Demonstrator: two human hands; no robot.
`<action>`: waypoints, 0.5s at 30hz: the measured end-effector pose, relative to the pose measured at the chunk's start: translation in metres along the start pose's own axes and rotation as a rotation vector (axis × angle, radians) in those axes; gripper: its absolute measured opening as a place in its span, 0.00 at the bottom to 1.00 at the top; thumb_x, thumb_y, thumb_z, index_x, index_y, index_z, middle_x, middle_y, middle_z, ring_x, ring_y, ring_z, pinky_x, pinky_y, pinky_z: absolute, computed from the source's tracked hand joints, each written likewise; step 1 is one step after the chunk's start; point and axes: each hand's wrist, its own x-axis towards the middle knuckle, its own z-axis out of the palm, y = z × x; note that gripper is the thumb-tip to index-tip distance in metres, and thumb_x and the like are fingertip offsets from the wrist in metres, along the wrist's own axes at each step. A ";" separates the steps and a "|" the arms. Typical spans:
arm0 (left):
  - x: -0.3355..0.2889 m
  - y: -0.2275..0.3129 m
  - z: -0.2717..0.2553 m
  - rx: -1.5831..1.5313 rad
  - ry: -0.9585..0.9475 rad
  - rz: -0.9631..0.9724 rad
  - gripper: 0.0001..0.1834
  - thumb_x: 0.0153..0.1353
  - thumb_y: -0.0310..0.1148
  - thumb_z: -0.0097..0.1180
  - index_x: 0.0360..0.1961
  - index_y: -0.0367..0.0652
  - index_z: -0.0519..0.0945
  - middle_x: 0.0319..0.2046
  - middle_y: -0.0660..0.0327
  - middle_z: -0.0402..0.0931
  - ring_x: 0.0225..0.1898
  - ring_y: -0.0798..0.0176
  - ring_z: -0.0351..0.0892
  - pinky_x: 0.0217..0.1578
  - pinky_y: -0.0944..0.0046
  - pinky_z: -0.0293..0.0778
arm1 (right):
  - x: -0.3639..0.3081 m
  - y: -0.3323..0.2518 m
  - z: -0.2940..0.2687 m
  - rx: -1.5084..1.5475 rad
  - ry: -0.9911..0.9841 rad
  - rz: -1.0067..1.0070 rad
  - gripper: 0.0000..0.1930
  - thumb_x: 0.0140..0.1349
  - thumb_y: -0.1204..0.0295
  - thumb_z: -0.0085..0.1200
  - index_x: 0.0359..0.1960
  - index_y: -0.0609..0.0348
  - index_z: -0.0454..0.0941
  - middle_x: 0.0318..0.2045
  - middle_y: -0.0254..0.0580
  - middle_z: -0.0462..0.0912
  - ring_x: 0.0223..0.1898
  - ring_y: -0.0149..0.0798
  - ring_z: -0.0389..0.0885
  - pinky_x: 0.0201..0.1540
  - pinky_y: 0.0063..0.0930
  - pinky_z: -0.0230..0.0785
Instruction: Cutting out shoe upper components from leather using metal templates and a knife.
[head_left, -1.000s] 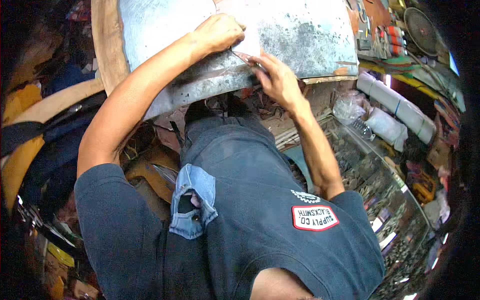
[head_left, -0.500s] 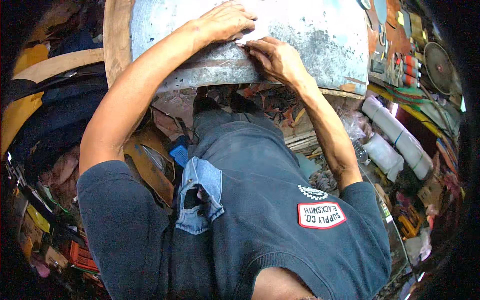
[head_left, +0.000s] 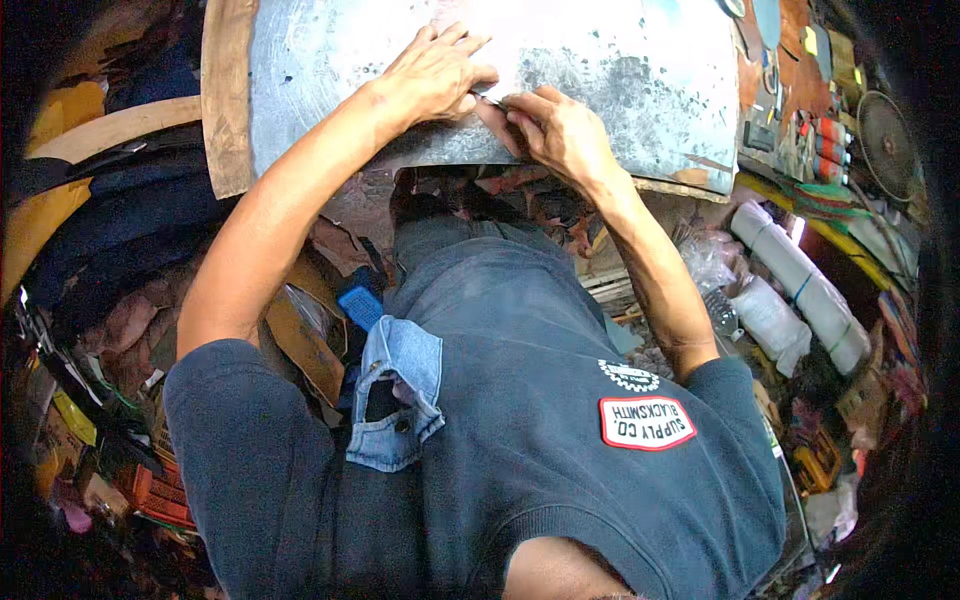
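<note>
A person in a dark T-shirt (head_left: 520, 400) leans over a worn, metal-grey surface (head_left: 640, 90), the fingers of the right hand (head_left: 565, 135) pinching a small slender piece (head_left: 489, 100) just above the surface's near edge. The left hand (head_left: 435, 80) sits at the piece's left end, thumb and forefinger bent close and the other fingers spread; whether it grasps the piece cannot be told. A wooden strip (head_left: 230, 100) borders the surface on the left, and stretches of grey top on both sides of the hands give room to move left and right. At near left stands an orange-red latticed crate (head_left: 165, 495), its contents too blurred to make out. Right of the person, a crumpled clear plastic bag (head_left: 705, 255), its contents also unclear, lies near a plump white bundle (head_left: 770, 318) and a long white roll (head_left: 800, 280). A blue denim piece (head_left: 425, 355) with a dark opening shows at the person's left side.
</note>
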 end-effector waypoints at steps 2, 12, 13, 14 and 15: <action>-0.002 0.001 -0.001 -0.041 -0.021 -0.024 0.20 0.50 0.36 0.62 0.48 0.57 0.82 0.65 0.55 0.65 0.66 0.47 0.60 0.64 0.39 0.56 | -0.004 0.003 -0.001 -0.001 -0.023 0.000 0.10 0.62 0.68 0.55 0.43 0.50 0.83 0.35 0.43 0.82 0.36 0.52 0.82 0.38 0.40 0.76; 0.001 0.004 -0.002 -0.003 0.018 -0.033 0.18 0.53 0.41 0.62 0.45 0.52 0.83 0.62 0.50 0.66 0.63 0.45 0.63 0.57 0.43 0.64 | -0.022 0.023 -0.013 0.133 -0.050 0.051 0.12 0.61 0.68 0.54 0.45 0.54 0.82 0.37 0.49 0.82 0.41 0.56 0.81 0.46 0.43 0.74; 0.001 0.009 0.000 -0.027 0.023 -0.059 0.17 0.54 0.43 0.62 0.44 0.52 0.84 0.61 0.49 0.67 0.63 0.44 0.63 0.57 0.43 0.64 | -0.024 0.020 -0.013 0.201 -0.010 0.136 0.13 0.61 0.68 0.54 0.45 0.56 0.81 0.39 0.52 0.82 0.42 0.57 0.81 0.47 0.44 0.74; 0.000 0.009 0.008 -0.010 0.132 -0.048 0.18 0.55 0.48 0.62 0.42 0.51 0.85 0.60 0.47 0.69 0.61 0.43 0.64 0.57 0.43 0.65 | -0.022 0.017 -0.013 0.268 0.035 0.216 0.14 0.61 0.68 0.54 0.45 0.59 0.81 0.40 0.55 0.82 0.44 0.58 0.80 0.49 0.44 0.73; 0.003 0.013 0.009 -0.008 0.142 -0.046 0.19 0.54 0.49 0.62 0.42 0.50 0.85 0.59 0.48 0.69 0.60 0.43 0.65 0.56 0.42 0.65 | -0.020 0.015 -0.007 0.261 0.062 0.229 0.14 0.61 0.68 0.54 0.45 0.59 0.81 0.40 0.55 0.82 0.44 0.58 0.80 0.49 0.44 0.73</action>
